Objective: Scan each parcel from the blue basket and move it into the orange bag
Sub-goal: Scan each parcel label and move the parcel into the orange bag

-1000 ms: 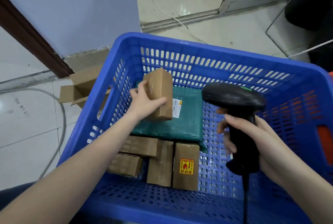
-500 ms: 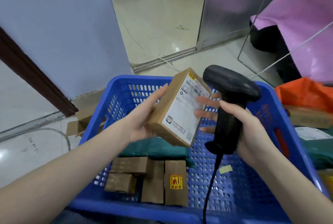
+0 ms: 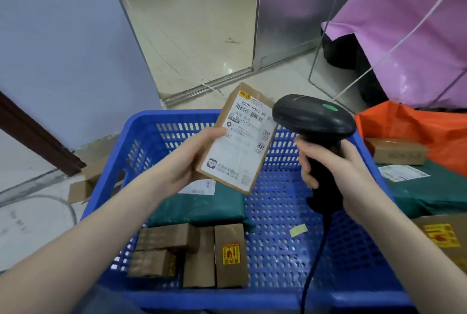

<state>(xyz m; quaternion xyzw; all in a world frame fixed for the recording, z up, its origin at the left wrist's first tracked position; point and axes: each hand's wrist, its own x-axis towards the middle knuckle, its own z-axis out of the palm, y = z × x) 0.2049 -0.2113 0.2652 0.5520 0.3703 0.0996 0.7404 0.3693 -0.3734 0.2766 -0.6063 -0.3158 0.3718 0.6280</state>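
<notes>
My left hand (image 3: 188,162) holds a small brown cardboard parcel (image 3: 240,139) above the blue basket (image 3: 161,131), its white shipping label turned up toward me. My right hand (image 3: 336,167) grips a black corded barcode scanner (image 3: 313,121), whose head sits just right of the parcel's top edge. Inside the basket lie a dark green poly mailer (image 3: 202,206) and several small brown boxes (image 3: 192,255) near the front. The orange bag (image 3: 414,131) lies to the right of the basket, holding a brown box (image 3: 396,150) and a green mailer (image 3: 429,190).
A pink plastic sheet (image 3: 409,30) hangs at the right over dark objects. Flattened cardboard (image 3: 86,179) lies on the tiled floor left of the basket. A grey cable (image 3: 50,198) curves across the floor at left. A doorway opens behind the basket.
The parcel rose out of the basket in my left hand and turned label-up. The scanner moved in beside it. My head tilted up, so the orange bag came into view.
</notes>
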